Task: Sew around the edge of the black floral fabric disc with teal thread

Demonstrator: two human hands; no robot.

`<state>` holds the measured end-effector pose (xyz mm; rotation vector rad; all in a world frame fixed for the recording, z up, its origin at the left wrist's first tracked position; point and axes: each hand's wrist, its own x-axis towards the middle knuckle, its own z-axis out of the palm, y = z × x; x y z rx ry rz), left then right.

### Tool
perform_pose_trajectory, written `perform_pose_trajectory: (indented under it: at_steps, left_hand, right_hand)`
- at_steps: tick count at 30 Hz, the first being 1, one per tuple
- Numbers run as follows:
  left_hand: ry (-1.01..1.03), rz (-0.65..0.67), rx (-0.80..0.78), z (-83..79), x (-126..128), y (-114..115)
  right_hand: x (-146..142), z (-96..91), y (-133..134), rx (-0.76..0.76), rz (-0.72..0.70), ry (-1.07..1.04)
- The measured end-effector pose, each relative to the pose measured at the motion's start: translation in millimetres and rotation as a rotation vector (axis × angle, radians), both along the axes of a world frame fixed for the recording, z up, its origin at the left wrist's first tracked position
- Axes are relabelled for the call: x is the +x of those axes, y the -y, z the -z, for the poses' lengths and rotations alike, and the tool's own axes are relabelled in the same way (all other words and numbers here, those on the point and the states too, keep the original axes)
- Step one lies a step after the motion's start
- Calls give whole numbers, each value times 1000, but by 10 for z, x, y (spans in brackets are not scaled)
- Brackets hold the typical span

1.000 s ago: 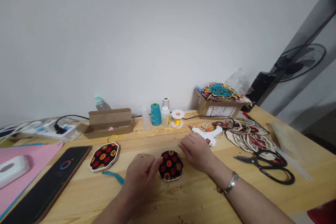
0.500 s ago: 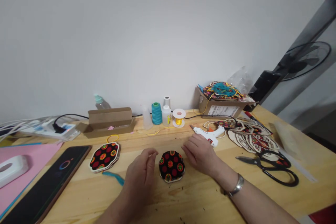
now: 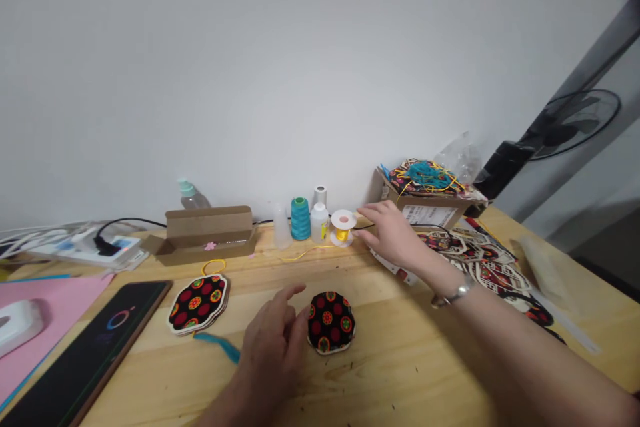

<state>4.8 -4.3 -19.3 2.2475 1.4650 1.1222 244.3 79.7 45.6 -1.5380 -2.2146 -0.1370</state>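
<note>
A black fabric-covered piece with red dots and flower motifs (image 3: 331, 323) lies on the wooden table in front of me. Beside its left edge rests my left hand (image 3: 275, 340), index finger stretched out and thumb at the piece's rim; whether they touch I cannot tell. My right hand (image 3: 387, 230) reaches farther back with fingers apart, just right of a white spool of yellow cord (image 3: 343, 235). Beneath that hand, a white glue gun (image 3: 397, 269) is mostly hidden. To the left sits a stack of similar patterned pieces (image 3: 197, 305) with a yellow loop and a blue-green tassel (image 3: 219, 345).
Teal thread (image 3: 301, 220), a small white bottle (image 3: 319, 223) and an open cardboard box (image 3: 210, 235) line the wall. A filled carton (image 3: 430, 210) and wooden cut-outs (image 3: 493, 267) lie right. A phone (image 3: 95, 353) and power strip (image 3: 107, 252) are left.
My right hand has moved up and back from beside the patterned piece toward the spool, covering the glue gun and scissors with hand and arm. My left hand has shifted slightly right, closer to the piece.
</note>
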Motion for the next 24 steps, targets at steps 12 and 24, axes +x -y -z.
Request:
perform_pose_trajectory:
  at_steps: [12, 24]
  left_hand:
    - [-6, 2, -49, 11, -17, 4]
    - [-28, 5, -50, 2, -17, 12]
  right_hand:
    - [-91, 229, -527, -169, -18, 81]
    - [-14, 377, -646, -82, 79, -27]
